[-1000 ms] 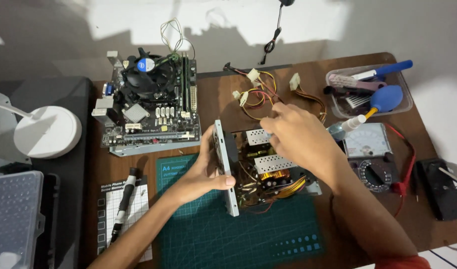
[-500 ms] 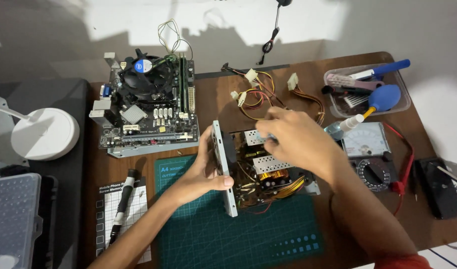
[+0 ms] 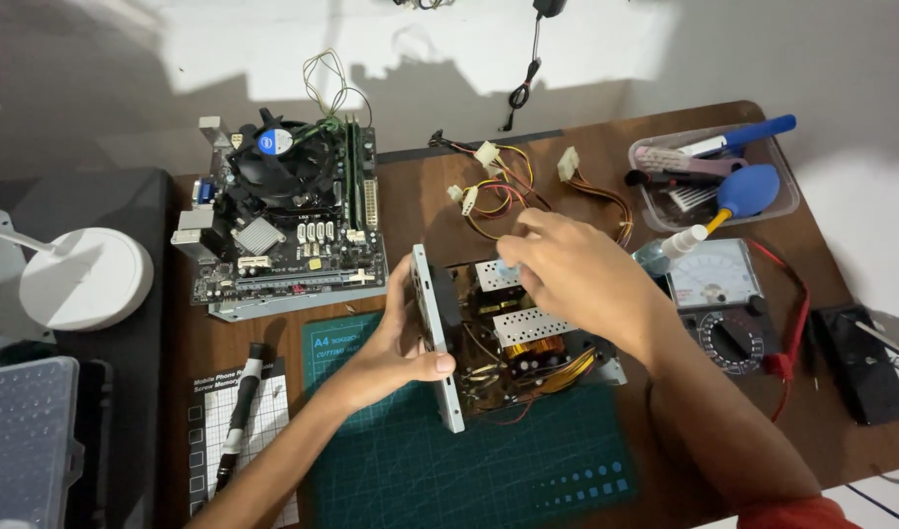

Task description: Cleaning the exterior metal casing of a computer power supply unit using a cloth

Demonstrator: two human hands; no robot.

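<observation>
Open power supply sitting on the green mat, long side running away from the body. Left hand gripping its grey side plate — thumb over the edge. Right hand nearer the top, fingertips pinched together over the silver fins.

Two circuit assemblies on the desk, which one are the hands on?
The opened power supply on the green cutting mat: left hand grips its metal side panel, right hand reaches inside. The motherboard lies untouched.

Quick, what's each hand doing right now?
Left hand: closed on the grey metal side panel of the opened power supply.
Right hand: fingers down inside it; grip cannot be told.
</observation>
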